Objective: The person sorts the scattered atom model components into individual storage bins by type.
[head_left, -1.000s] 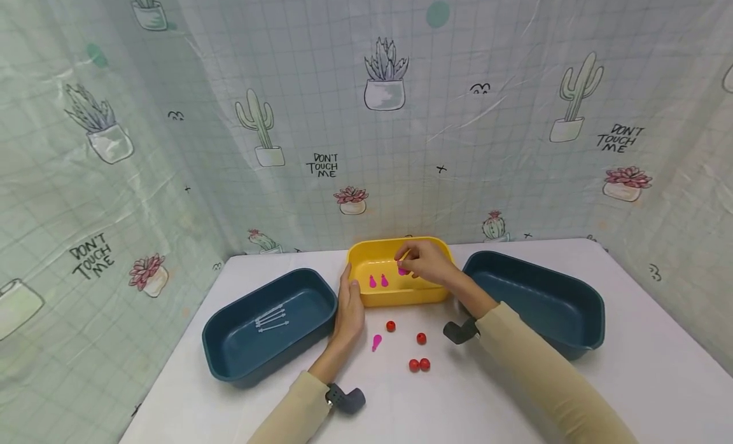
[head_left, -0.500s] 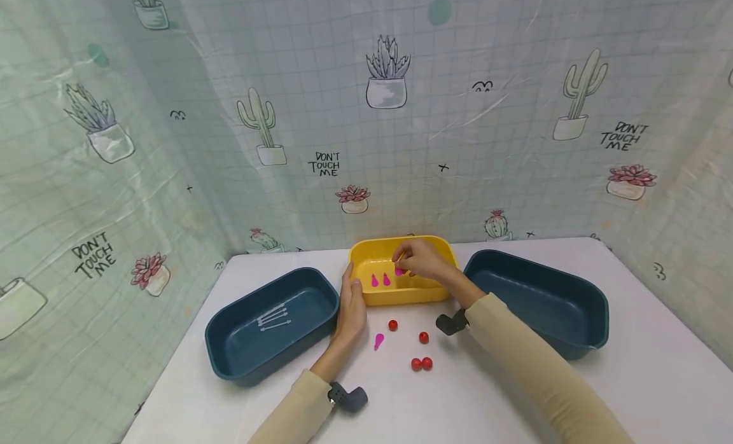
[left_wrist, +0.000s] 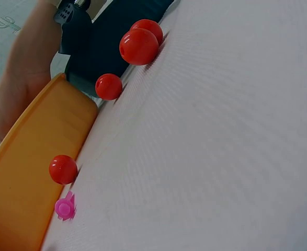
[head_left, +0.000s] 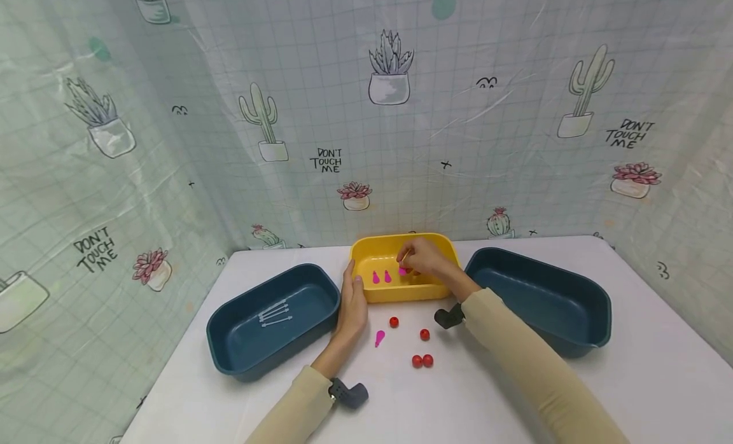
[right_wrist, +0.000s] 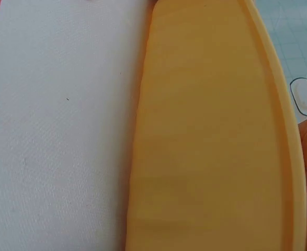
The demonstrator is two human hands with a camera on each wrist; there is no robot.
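Note:
In the head view a yellow bin [head_left: 395, 296] stands at the back of the table. My left hand [head_left: 352, 307] rests along its left side with the fingers straight. Reaching into the bin, my right hand [head_left: 424, 256] pinches a small pink pear-shaped piece [head_left: 403, 271] low over the floor; its fingertips are partly hidden. Two similar pink pieces [head_left: 382, 277] lie side by side to the left in the bin. Another pink piece [head_left: 380, 338] lies on the table in front, near several red beads [head_left: 424, 334]. The right wrist view mostly shows the bin's outer wall [right_wrist: 211, 130].
A dark blue bin [head_left: 258, 348] with several thin white sticks [head_left: 277, 313] stands at the left. A second dark blue bin [head_left: 550, 291] is at the right, partly behind the right forearm. A patterned curtain [head_left: 401, 132] hangs behind and beside the table.
The right hand has lowered the pink piece slightly inside the yellow bin, still pinching it. The left hand stays at the bin's side. The head view has shifted a little.

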